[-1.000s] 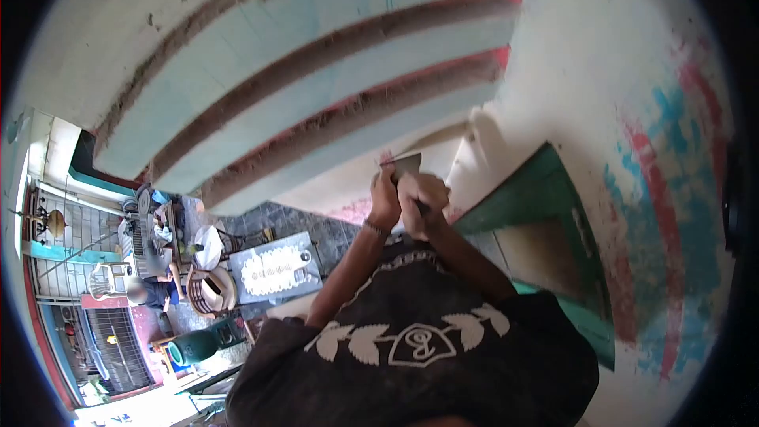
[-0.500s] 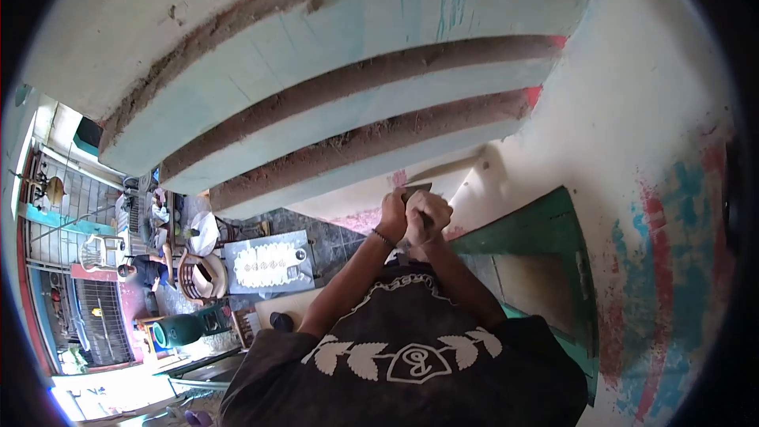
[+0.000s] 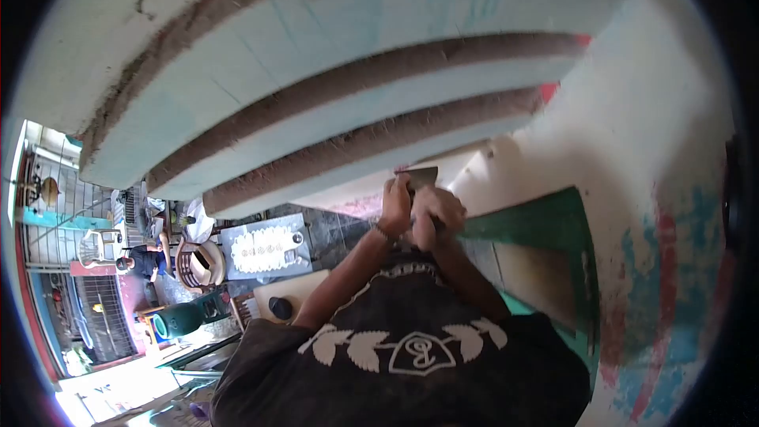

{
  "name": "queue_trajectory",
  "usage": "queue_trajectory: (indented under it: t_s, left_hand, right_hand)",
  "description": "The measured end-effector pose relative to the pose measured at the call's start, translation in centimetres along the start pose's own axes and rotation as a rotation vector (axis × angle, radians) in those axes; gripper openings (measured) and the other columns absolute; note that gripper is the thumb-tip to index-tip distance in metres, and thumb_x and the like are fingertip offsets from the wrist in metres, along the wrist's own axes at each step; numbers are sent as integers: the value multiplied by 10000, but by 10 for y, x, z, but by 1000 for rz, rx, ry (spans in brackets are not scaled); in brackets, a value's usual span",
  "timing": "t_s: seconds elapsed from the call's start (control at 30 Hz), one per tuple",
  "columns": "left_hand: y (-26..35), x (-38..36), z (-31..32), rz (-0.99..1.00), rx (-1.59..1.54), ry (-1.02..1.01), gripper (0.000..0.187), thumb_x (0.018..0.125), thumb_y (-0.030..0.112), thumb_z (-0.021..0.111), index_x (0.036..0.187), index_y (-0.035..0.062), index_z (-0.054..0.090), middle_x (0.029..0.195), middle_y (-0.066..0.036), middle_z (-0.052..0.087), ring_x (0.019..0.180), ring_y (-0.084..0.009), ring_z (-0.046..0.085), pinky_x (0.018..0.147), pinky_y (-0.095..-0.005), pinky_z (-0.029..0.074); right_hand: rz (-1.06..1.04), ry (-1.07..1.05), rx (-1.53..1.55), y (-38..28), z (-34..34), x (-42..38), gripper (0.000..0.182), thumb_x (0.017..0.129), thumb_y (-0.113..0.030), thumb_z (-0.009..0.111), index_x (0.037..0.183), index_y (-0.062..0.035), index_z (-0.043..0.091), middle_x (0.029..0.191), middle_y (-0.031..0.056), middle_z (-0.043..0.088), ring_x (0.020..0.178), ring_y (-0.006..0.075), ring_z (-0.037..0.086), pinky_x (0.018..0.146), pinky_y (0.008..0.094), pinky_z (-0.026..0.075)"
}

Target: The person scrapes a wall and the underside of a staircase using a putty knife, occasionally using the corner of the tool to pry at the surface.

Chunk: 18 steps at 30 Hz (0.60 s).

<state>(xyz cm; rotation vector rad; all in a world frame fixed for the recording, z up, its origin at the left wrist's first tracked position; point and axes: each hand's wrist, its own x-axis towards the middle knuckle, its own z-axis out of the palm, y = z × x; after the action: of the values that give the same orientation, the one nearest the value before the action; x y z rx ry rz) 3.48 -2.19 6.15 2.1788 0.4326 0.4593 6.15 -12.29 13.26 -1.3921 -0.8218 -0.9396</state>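
A scraper with a flat metal blade [image 3: 424, 177] is held between my two hands in front of my chest. My right hand [image 3: 439, 215] is closed round its dark handle. Beside it, my left hand [image 3: 396, 204], with a bracelet at the wrist, has its fingers pressed on the blade's left side. Above my hands run the curved, pale blue-green ledges [image 3: 348, 83] with rough brown, dusty strips between them. The blade points up toward the lowest ledge and stands apart from it.
A green wooden frame [image 3: 581, 269] is at the right, by a wall [image 3: 660, 332] with red and blue paint patches. Below left are a table [image 3: 229, 249] with a white cloth, a green barrel [image 3: 178, 321], a white chair [image 3: 99, 247] and another person [image 3: 146, 261].
The view has shifted slightly, and the ledges look closer. My right hand has moved a little right and is blurred. More of the blade shows above my hands.
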Motion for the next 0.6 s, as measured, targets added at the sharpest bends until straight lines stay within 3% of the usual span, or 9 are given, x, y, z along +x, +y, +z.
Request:
queue_trajectory:
  t_s: [0.03, 0.1, 0.2, 0.27, 0.3, 0.37, 0.47, 0.5, 0.6]
  left_hand:
    - [-16, -8, 6, 239, 58, 104, 206, 816, 159, 582, 924, -16, 601, 854, -170, 593, 812, -312, 573, 752, -385, 466]
    - [1, 5, -6, -47, -192, -105, 201, 865, 177, 510, 769, 9, 562, 698, -100, 554, 601, -174, 477, 557, -313, 404]
    - [47, 11, -34, -441, -806, -167, 271, 865, 215, 510, 669, 30, 540, 568, -55, 508, 483, -120, 420, 462, -276, 353]
    - [22, 3, -29, 258, -75, -12, 191, 841, 240, 558, 861, 50, 565, 724, -70, 568, 633, -190, 514, 572, -309, 423]
    - [-13, 5, -18, 436, 153, -73, 292, 802, 232, 607, 1037, 62, 573, 857, -103, 622, 762, -269, 595, 670, -369, 489]
    - [-21, -5, -3, 410, 82, 91, 220, 876, 252, 523, 850, 47, 598, 750, -88, 597, 691, -215, 558, 641, -345, 470]
    - [28, 14, -31, -243, -560, -216, 280, 911, 248, 481, 782, 38, 613, 768, -125, 603, 715, -212, 555, 664, -367, 457]
    - [44, 9, -44, -216, -467, -232, 281, 915, 238, 473, 782, 32, 611, 754, -121, 596, 691, -200, 549, 646, -361, 455]
    - [-9, 5, -3, 4, -116, -11, 291, 924, 220, 456, 780, 22, 612, 687, -110, 577, 658, -182, 535, 622, -361, 446]
  right_hand:
    - [178, -98, 157, 0, 5, 3, 164, 728, -124, 595, 639, -24, 501, 587, 106, 559, 516, 250, 570, 511, 331, 473]
    - [435, -153, 268, 11, 0, -23, 165, 729, -99, 594, 622, -36, 486, 579, 102, 545, 536, 255, 570, 515, 327, 455]
    - [269, -14, 522, -24, -2, 35, 180, 717, -73, 607, 604, -48, 470, 561, 106, 520, 529, 258, 552, 511, 319, 433]
    - [357, -279, 463, -22, 2, 33, 168, 679, -56, 612, 587, -44, 472, 540, 94, 492, 490, 246, 512, 492, 325, 405]
    - [375, -408, 435, -15, 7, 35, 163, 660, -47, 615, 578, -42, 473, 530, 89, 478, 471, 240, 492, 482, 327, 390]
    - [394, -405, 405, -9, 6, -1, 171, 641, -36, 597, 559, -54, 448, 524, 90, 465, 474, 247, 482, 489, 328, 383]
    - [279, -355, 526, -19, -4, 31, 145, 603, -39, 578, 558, -54, 441, 526, 80, 462, 453, 229, 458, 456, 320, 350]
    - [304, -321, 551, -28, -7, 30, 142, 598, -39, 576, 558, -53, 440, 527, 76, 464, 449, 225, 457, 450, 318, 345]
    - [307, -311, 497, -6, -3, 24, 136, 582, -41, 574, 558, -48, 441, 532, 67, 477, 440, 215, 466, 438, 310, 348]
